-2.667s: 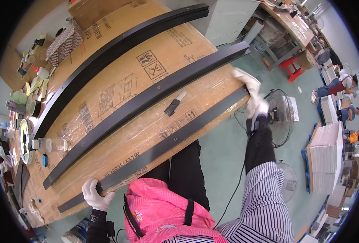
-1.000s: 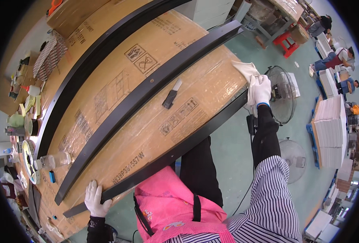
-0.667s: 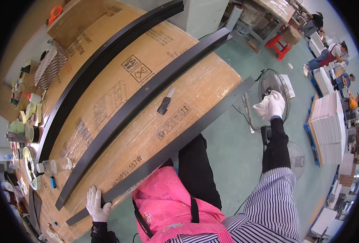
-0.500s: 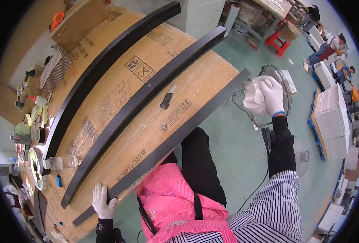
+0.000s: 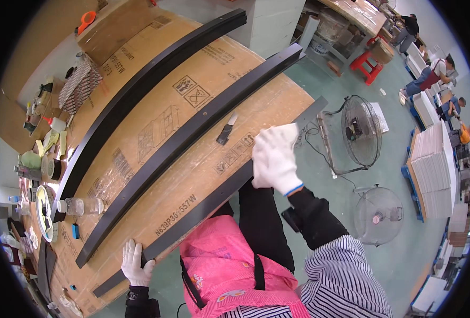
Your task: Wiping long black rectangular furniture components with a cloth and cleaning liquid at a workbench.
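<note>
A long dark grey metal strip point(image 5: 198, 221) lies along the near edge of a cardboard-covered table point(image 5: 176, 193). Near its left end, my gloved left hand point(image 5: 137, 266) is closed over it, thumb on one side and fingers on the other. Farther up the same strip, my gloved right hand point(image 5: 274, 161) presses a bunched white cloth point(image 5: 286, 131) onto it; the hand hides part of the cloth and the strip. Two more dark curved strips lie beyond, a middle one point(image 5: 163, 140) and a far one point(image 5: 123, 95). A small knife point(image 5: 227, 130) rests between the middle and near strips.
A clear plastic bottle point(image 5: 81, 206), a blue block point(image 5: 75, 231) and a white oval dish point(image 5: 45, 212) sit at the table's left. A floor fan point(image 5: 359, 130) stands to the right, near a red stool point(image 5: 366, 66). Other people work at the far right.
My right hand has swung left with the white cloth from beyond the strip's far end down onto the strip. The left hand stays on the strip's near end.
</note>
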`<action>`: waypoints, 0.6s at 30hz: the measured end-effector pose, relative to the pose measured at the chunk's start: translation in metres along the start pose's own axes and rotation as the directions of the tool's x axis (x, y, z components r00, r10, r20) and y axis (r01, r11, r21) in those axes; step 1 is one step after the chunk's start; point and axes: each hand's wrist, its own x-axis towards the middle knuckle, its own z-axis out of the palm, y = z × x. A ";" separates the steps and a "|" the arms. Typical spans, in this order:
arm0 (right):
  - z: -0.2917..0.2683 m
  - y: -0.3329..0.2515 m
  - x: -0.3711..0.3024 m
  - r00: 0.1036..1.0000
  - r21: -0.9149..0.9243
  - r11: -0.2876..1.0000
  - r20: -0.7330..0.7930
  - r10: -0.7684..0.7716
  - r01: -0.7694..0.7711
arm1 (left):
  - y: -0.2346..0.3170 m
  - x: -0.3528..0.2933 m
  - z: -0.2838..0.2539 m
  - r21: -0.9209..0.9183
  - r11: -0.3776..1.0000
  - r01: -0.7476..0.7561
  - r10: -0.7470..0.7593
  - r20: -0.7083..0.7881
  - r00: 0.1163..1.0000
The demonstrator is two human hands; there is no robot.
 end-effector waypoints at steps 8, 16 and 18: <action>-0.007 0.246 0.018 0.910 -0.229 0.884 -0.185 0.371 -0.408 | -0.003 0.005 0.011 -0.002 1.000 -0.020 0.020 -0.032 0.999; -0.050 0.278 0.047 0.718 -0.427 0.605 -0.173 0.674 -0.672 | 0.010 0.009 -0.002 -0.003 1.000 0.028 -0.028 -0.013 1.000; -0.072 0.295 0.032 0.577 -0.062 0.611 -0.415 0.703 -0.789 | 0.007 0.017 0.008 -0.041 0.999 0.008 -0.009 -0.023 1.000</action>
